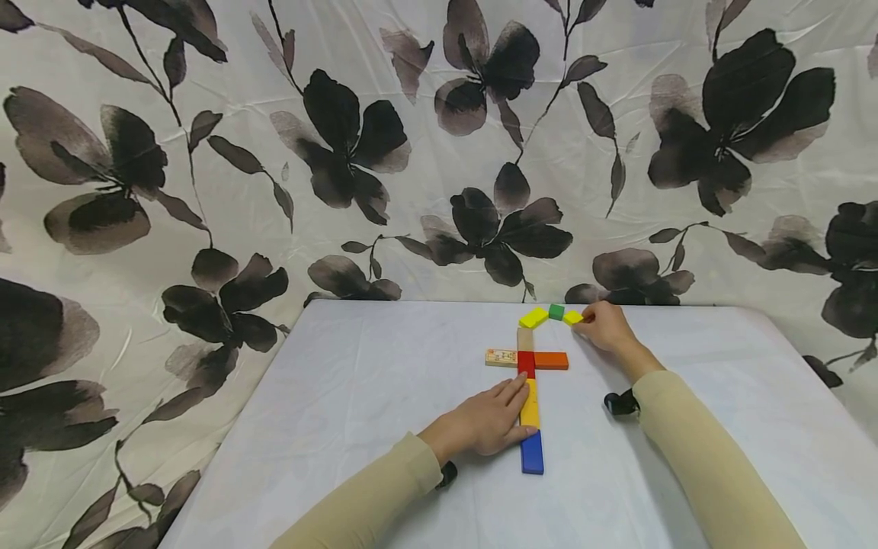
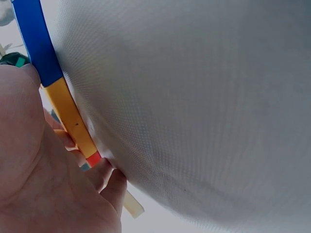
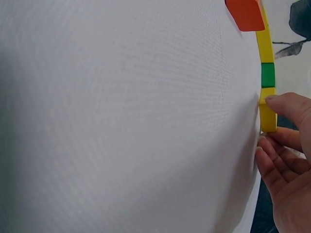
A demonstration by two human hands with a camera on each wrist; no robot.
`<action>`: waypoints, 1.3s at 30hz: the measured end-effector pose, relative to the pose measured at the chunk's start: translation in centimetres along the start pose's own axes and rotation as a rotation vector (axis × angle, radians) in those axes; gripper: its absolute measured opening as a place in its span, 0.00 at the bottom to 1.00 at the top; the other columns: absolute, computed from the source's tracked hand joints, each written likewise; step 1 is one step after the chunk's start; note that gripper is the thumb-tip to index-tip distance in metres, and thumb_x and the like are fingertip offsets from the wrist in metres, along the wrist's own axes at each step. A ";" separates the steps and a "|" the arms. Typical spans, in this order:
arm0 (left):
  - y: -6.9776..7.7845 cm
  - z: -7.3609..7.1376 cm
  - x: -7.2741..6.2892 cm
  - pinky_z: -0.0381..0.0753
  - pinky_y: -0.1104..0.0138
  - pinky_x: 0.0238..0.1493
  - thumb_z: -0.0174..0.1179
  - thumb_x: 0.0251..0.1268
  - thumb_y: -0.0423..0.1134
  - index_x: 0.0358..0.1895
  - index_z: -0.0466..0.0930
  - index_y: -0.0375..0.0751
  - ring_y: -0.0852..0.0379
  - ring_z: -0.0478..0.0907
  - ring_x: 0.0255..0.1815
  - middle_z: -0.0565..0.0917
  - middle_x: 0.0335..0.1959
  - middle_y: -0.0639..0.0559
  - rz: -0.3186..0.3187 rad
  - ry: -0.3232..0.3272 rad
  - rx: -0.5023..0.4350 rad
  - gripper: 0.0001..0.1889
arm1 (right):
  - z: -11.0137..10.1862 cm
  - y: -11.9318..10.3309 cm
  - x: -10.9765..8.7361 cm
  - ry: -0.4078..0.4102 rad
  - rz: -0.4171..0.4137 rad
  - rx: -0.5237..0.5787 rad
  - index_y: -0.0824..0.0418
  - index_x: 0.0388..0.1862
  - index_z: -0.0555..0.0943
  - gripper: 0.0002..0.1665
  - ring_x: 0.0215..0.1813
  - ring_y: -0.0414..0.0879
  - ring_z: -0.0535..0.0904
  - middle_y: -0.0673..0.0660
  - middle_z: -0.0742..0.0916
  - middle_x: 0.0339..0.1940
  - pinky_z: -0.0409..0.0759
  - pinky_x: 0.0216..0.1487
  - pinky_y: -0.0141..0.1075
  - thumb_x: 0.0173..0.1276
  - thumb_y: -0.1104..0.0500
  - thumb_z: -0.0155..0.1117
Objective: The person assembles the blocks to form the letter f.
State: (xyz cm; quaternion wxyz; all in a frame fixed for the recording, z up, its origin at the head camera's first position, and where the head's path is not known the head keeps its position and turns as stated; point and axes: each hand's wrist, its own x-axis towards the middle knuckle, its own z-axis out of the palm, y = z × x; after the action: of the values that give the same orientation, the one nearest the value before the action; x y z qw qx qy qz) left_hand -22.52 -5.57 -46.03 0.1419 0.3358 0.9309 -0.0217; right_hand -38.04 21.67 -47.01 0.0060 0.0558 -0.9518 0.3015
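Toy blocks lie in a cross-like figure on the white cloth. Its stem has a blue block [image 1: 532, 453], an orange-yellow block [image 1: 529, 404], a red block [image 1: 526, 364] and a plain wooden block [image 1: 525, 338]. My left hand [image 1: 483, 421] rests along the left side of the stem, fingers extended, touching the orange-yellow and red blocks. Above the stem, a yellow block [image 1: 533, 317] and a green block [image 1: 556, 312] start a curve. At its right end, my right hand [image 3: 294, 160] pinches a small yellow block [image 3: 267, 116] between thumb and index finger.
A printed wooden block [image 1: 501, 357] forms the left arm of the cross, an orange block [image 1: 552, 361] the right arm. The white table [image 1: 343, 396] ends just behind the curve of blocks. Behind it hangs a flowered cloth [image 1: 411, 152].
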 end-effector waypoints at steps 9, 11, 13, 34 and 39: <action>0.0 0.0 0.0 0.53 0.62 0.81 0.35 0.78 0.68 0.84 0.46 0.42 0.53 0.47 0.84 0.43 0.86 0.50 0.000 -0.002 -0.003 0.43 | 0.3 0.3 0.1 0.018 0.006 0.007 0.77 0.54 0.82 0.22 0.46 0.58 0.79 0.68 0.87 0.44 0.81 0.57 0.53 0.70 0.59 0.70; 0.0 0.0 0.0 0.53 0.62 0.81 0.35 0.79 0.68 0.84 0.46 0.42 0.53 0.47 0.84 0.43 0.86 0.50 0.002 -0.001 -0.001 0.43 | 0.3 0.3 0.1 0.026 -0.001 0.004 0.77 0.53 0.83 0.22 0.46 0.58 0.79 0.67 0.87 0.43 0.81 0.57 0.53 0.69 0.59 0.70; 0.0 -0.1 0.1 0.53 0.62 0.81 0.35 0.79 0.68 0.84 0.45 0.42 0.53 0.47 0.84 0.43 0.86 0.50 0.003 0.000 0.002 0.43 | 0.2 0.4 0.1 0.030 -0.006 0.003 0.77 0.53 0.83 0.22 0.46 0.58 0.79 0.67 0.87 0.43 0.81 0.57 0.53 0.69 0.59 0.70; 0.0 0.0 0.0 0.53 0.61 0.81 0.35 0.79 0.68 0.84 0.45 0.42 0.51 0.46 0.85 0.42 0.86 0.50 -0.004 -0.011 -0.009 0.43 | -3.4 1.1 -4.4 0.001 -0.101 -0.062 0.76 0.57 0.80 0.26 0.49 0.62 0.79 0.72 0.84 0.51 0.80 0.53 0.57 0.70 0.56 0.68; 0.0 0.0 0.0 0.53 0.61 0.81 0.36 0.79 0.67 0.84 0.45 0.42 0.51 0.46 0.85 0.42 0.86 0.50 0.001 -0.010 -0.017 0.43 | -4.7 1.3 -6.1 -0.015 -0.130 -0.090 0.76 0.56 0.80 0.26 0.49 0.63 0.79 0.73 0.83 0.51 0.80 0.52 0.58 0.69 0.56 0.69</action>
State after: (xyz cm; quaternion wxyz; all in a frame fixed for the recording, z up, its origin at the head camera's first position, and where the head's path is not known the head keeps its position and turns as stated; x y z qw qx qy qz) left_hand -22.52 -5.58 -46.02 0.1494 0.3349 0.9302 -0.0153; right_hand -32.25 26.05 -44.23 0.0208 0.1196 -0.9588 0.2568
